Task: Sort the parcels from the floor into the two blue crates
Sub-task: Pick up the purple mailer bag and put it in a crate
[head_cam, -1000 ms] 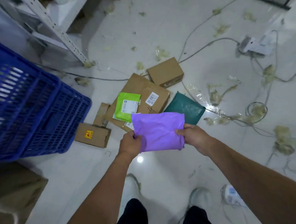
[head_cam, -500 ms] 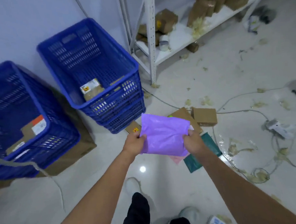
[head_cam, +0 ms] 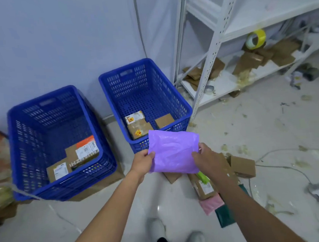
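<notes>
A person held a purple plastic mailing bag (head_cam: 173, 152) in front of them with both hands. The left hand (head_cam: 142, 163) pinched the bag's left edge, thumb on top and fingers curled beneath. The right hand (head_cam: 204, 158) gripped the right edge in the same way. The bag hung in the air between the hands, off the floor and not in either crate.

Just beyond the hands stood a blue crate (head_cam: 131, 85) with a few cardboard boxes (head_cam: 138, 128) in its bottom; the bag's far edge overlapped the crate's near rim in view. Further left of the left hand stood a second blue crate (head_cam: 46, 113) holding larger labelled boxes (head_cam: 81, 152).

Below and right of the right hand, parcels lay on the floor: a small brown box (head_cam: 243, 165), a flat brown parcel (head_cam: 205, 189), a pink bag (head_cam: 211, 205) and a dark green bag (head_cam: 225, 218). A white metal shelf (head_cam: 212, 47) stood far beyond the right hand.
</notes>
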